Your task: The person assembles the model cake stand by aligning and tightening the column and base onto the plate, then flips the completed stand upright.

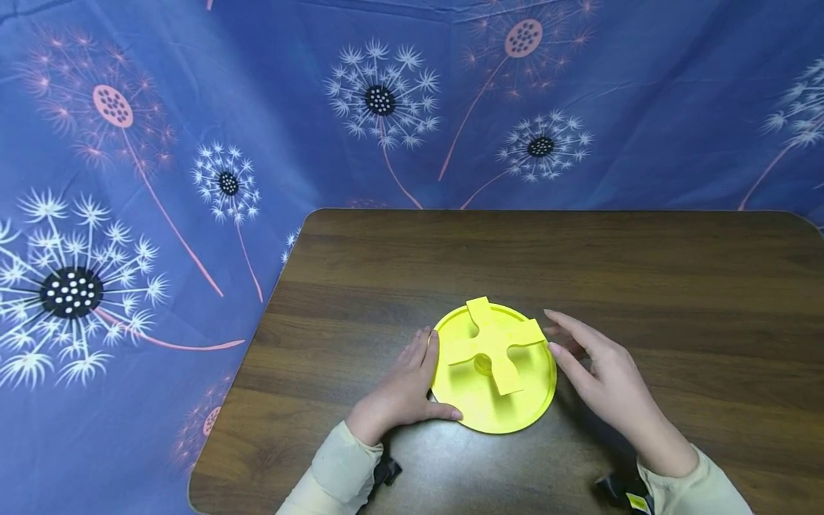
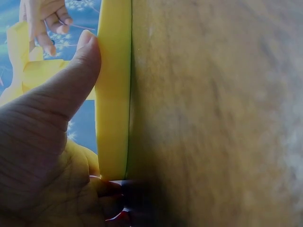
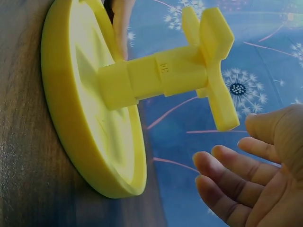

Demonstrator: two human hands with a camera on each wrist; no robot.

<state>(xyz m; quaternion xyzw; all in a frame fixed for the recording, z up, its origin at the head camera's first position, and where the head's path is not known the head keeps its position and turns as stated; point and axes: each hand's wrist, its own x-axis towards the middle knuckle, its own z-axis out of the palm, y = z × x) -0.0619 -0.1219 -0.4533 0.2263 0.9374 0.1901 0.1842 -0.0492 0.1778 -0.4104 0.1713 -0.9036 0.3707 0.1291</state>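
A yellow round base with a raised rim lies flat on the table. From its middle rises a stepped yellow post, topped by a four-armed yellow cross. My left hand holds the base at its left side, thumb on the near rim and fingers along the far left edge. In the left wrist view the thumb lies against the rim. To the right of the cross is my right hand, fingers loosely bent and holding nothing. One cross arm points toward its fingertips.
The brown wooden table has rounded corners and extends well beyond the yellow piece on both sides. Behind it and at the left hangs a blue cloth with a dandelion print. Black straps show at both wrists.
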